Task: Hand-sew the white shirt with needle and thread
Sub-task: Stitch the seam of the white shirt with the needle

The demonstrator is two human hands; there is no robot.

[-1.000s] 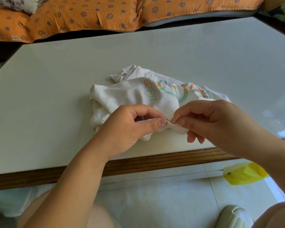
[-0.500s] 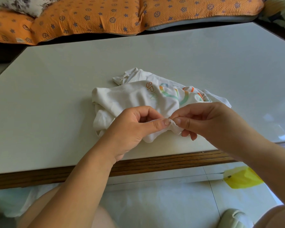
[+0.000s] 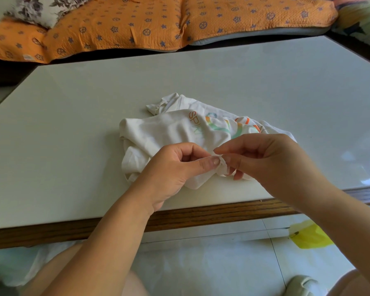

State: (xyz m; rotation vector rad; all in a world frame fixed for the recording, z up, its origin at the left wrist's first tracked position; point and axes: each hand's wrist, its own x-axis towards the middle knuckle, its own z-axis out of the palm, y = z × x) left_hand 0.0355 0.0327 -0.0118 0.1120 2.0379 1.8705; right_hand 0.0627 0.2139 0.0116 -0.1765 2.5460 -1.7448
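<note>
A crumpled white shirt (image 3: 169, 133) with orange and green print lies near the front edge of the pale table (image 3: 73, 135). My left hand (image 3: 175, 167) pinches a small fold of its fabric between thumb and forefinger. My right hand (image 3: 263, 159) meets that fold from the right, thumb and forefinger pressed together at the cloth. The needle and thread are too small to make out between the fingertips.
The table has a wooden front edge (image 3: 201, 216). An orange patterned quilt (image 3: 137, 24) lies on the seat behind it. A yellow plastic bag (image 3: 310, 236) lies on the tiled floor at the right, and a slipper (image 3: 301, 285) sits below it.
The metal tip that showed between the fingertips one second ago is hidden now. My hands kept pinching the same fold; the view tilted down a little.
</note>
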